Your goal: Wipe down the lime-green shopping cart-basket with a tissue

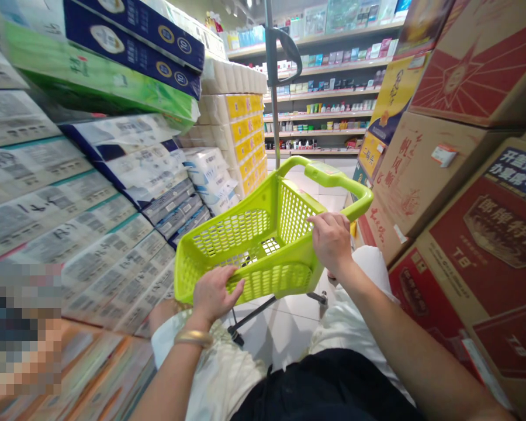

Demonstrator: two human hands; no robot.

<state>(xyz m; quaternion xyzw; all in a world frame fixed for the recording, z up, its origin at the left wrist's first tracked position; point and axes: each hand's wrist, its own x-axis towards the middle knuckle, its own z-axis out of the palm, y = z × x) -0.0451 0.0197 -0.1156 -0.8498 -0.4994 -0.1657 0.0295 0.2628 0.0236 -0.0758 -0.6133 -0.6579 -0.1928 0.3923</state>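
A lime-green plastic shopping cart (249, 237) stands sideways in front of me, its basket upright with perforated walls. Its raised handle (333, 175) is at the far right end. My left hand (217, 295) grips the near rim toward the left, fingers over the edge and thumb apart; a gold bangle (193, 337) circles that wrist. Farther right, my right hand (332, 238) is closed over the same rim, just below the handle. The undersides of both hands' grips are hidden. Beneath the basket, dark legs end in small casters (235, 335) on the tiled floor.
Stacked packs of tissue paper (65, 216) rise close on the left. Cardboard cartons (421, 169) are piled tightly on the right. A metal pole with a dark looped handle (287, 55) stands beyond the cart. Shelves of small goods (328, 96) line the back.
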